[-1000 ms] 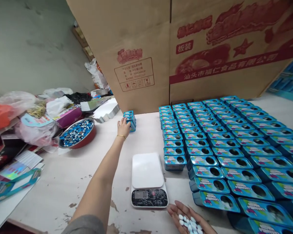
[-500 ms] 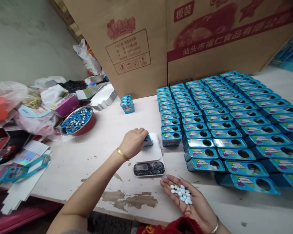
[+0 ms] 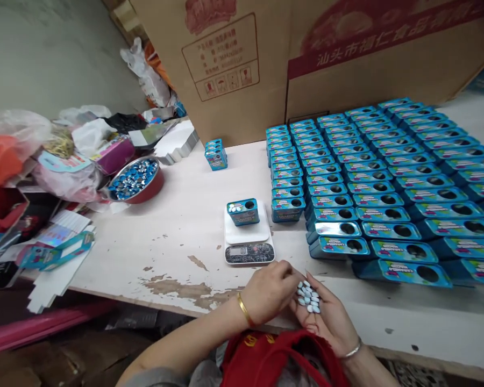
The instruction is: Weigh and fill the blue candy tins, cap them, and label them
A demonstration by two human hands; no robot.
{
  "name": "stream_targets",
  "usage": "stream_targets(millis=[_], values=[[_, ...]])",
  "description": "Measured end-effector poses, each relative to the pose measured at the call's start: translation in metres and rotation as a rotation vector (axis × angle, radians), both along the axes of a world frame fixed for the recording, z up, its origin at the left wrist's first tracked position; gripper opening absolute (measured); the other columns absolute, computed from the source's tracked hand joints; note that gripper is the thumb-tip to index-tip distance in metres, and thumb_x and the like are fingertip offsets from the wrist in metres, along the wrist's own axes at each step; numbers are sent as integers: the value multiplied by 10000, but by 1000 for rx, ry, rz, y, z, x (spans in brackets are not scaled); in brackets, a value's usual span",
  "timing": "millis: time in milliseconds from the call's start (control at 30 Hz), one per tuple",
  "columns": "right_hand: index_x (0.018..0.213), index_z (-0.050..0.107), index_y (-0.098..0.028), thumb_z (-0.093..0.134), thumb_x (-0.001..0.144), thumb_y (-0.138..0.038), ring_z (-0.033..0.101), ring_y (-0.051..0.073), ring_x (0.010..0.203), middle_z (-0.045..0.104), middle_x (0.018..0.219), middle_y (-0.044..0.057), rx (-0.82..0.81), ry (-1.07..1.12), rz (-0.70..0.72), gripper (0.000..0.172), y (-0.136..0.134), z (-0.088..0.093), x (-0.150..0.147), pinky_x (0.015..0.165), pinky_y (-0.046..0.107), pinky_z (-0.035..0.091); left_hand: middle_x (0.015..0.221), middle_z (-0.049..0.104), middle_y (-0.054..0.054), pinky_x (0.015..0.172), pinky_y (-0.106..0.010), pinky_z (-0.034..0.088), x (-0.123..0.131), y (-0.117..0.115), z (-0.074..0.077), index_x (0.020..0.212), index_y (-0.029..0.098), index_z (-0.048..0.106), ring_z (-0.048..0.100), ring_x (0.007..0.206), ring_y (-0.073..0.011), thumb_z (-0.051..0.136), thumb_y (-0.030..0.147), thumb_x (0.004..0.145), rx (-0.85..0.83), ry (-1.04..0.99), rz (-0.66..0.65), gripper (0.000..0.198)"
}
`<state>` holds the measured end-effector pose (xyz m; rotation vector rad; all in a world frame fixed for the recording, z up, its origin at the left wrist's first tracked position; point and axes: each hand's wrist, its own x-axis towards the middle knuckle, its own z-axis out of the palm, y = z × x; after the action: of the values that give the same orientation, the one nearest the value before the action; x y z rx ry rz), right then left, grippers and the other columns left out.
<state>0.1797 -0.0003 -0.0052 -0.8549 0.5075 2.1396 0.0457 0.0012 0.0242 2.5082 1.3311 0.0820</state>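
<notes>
My right hand (image 3: 333,320) is cupped palm up, holding a small pile of pale blue-white candies (image 3: 308,296). My left hand (image 3: 273,290), with a gold bracelet, is at the edge of that palm. Its fingers are curled together beside the candies, and whatever may be between them is hidden. Beyond both hands, a white digital scale (image 3: 248,234) carries one blue candy tin (image 3: 244,216) with a round hole in its top. Pale spots that look like candies show on the tin's top. The display appears to read 0.0.
Rows of blue tins (image 3: 365,200) cover the right of the table, close to the scale. A few tins (image 3: 216,156) stand near large cardboard boxes (image 3: 234,118). A red bowl (image 3: 153,191) of wrapped pieces, white card sheets (image 3: 176,142) and plastic bags (image 3: 70,183) crowd the left.
My left hand has let go of the tin on the scale and come back to my right palm. The view has tipped downward. My right hand still holds the candies.
</notes>
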Motion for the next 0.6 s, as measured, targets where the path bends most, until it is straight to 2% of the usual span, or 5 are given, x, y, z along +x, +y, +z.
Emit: stream_targets(millis=[67, 133, 267, 433, 600], values=[[833, 683, -113, 461, 873, -121, 693, 128, 740, 738, 792, 47, -50, -27, -5, 226, 0, 4, -2, 749, 258, 571, 961, 548, -52, 663, -242, 461, 2, -5, -11, 1014, 180, 531, 528, 838, -157, 440, 224, 889, 18, -6, 52, 160], [835, 685, -109, 425, 886, -114, 695, 133, 749, 737, 788, 56, -72, -47, -6, 264, 1, 7, -5, 764, 265, 569, 952, 545, -53, 664, -245, 468, 1, -6, -16, 1000, 172, 525, 525, 835, -159, 460, 212, 872, 25, -26, 79, 148], [877, 686, -99, 371, 902, -110, 698, 149, 787, 738, 835, 82, -60, -73, 7, 317, 3, 8, -10, 782, 290, 569, 966, 537, -65, 692, -258, 478, 0, -4, -14, 1013, 164, 512, 524, 877, -170, 475, 194, 851, -11, -56, 104, 169], [868, 687, -118, 398, 889, -126, 702, 151, 765, 741, 796, 62, -23, -94, 66, 290, 3, 2, -11, 754, 290, 578, 920, 533, -50, 645, -245, 461, -7, 2, -14, 987, 175, 521, 522, 812, -158, 479, 223, 861, -26, -12, 34, 141], [853, 680, -99, 414, 879, -121, 702, 158, 766, 742, 827, 78, -27, -49, 52, 268, 8, -1, -14, 728, 290, 587, 917, 540, -43, 662, -230, 463, -13, 8, -18, 963, 169, 532, 530, 807, -142, 466, 222, 868, 2, -39, 15, 128]])
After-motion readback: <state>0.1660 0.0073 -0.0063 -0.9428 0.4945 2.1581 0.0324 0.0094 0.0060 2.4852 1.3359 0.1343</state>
